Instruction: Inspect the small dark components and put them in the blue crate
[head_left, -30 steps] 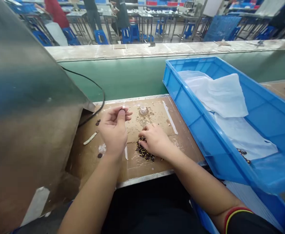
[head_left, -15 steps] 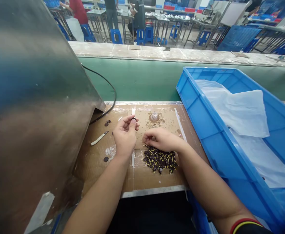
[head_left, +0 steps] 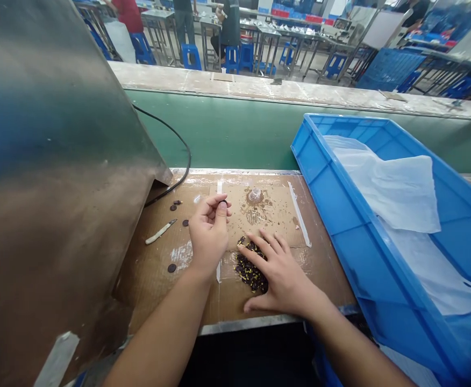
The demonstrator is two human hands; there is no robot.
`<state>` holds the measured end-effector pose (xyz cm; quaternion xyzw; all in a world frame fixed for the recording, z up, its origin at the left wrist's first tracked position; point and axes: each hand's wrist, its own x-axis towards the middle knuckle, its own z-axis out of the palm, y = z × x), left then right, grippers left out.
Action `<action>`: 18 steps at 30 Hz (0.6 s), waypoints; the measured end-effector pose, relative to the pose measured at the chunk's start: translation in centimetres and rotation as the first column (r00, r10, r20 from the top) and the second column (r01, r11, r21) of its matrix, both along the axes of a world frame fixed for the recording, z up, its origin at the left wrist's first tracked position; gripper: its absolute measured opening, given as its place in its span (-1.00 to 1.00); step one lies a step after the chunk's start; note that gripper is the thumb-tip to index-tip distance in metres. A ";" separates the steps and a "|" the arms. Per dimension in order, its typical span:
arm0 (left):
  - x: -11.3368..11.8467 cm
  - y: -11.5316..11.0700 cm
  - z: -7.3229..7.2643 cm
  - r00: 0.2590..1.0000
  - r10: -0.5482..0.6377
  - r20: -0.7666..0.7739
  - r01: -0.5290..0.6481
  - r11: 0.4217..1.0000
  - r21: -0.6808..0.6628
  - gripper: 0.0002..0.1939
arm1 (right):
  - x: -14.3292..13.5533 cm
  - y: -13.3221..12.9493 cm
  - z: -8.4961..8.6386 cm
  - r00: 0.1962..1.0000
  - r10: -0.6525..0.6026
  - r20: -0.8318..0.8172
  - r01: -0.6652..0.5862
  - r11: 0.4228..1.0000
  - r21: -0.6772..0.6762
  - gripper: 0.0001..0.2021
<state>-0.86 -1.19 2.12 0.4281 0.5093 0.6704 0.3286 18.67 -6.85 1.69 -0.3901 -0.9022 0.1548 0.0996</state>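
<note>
While the left hand (head_left: 209, 231) pinches, the right hand (head_left: 282, 273) spreads

One white-handled knife (head_left: 160, 232) lies at left on one cardboard surface (head_left: 150, 285); three dark discs (head_left: 172, 267) lie near it. The left hand's thumb and fingers are clamped on one dark piece (head_left: 223, 203). One pile (head_left: 247, 271) of dark and yellow bits, too many to count, lies rightward. The right hand's fingers stand apart over it. One blue crate (head_left: 352, 242) stands far right.

Bare fingers (head_left: 255, 259), bare forearms (head_left: 165, 328); black clothing (head_left: 249, 357).
</note>
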 end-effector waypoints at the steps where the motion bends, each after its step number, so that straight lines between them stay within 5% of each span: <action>1: 0.0 -0.1 0.1 1.000 0.000 -0.001 0.000 1.000 0.002 -0.80 | -0.3 -0.3 -0.6 1.000 -0.009 -0.008 0.009 1.000 0.023 0.08; 7: 0.2 -0.2 0.1 1.000 0.005 -0.001 -0.005 1.000 0.012 -0.80 | -2.1 0.0 -1.7 0.999 -0.041 -0.036 0.044 0.995 0.088 -0.43; 15: 0.0 0.3 -0.8 0.998 0.010 0.064 -0.012 0.999 0.038 -0.79 | 1.3 -0.3 -0.1 1.000 -0.016 0.009 0.016 0.997 0.076 -0.08; 18: 0.0 0.4 -1.0 0.998 0.007 0.070 -0.008 1.000 0.009 -0.73 | 3.0 -0.5 -0.9 0.999 -0.046 0.020 0.045 0.996 0.073 -0.16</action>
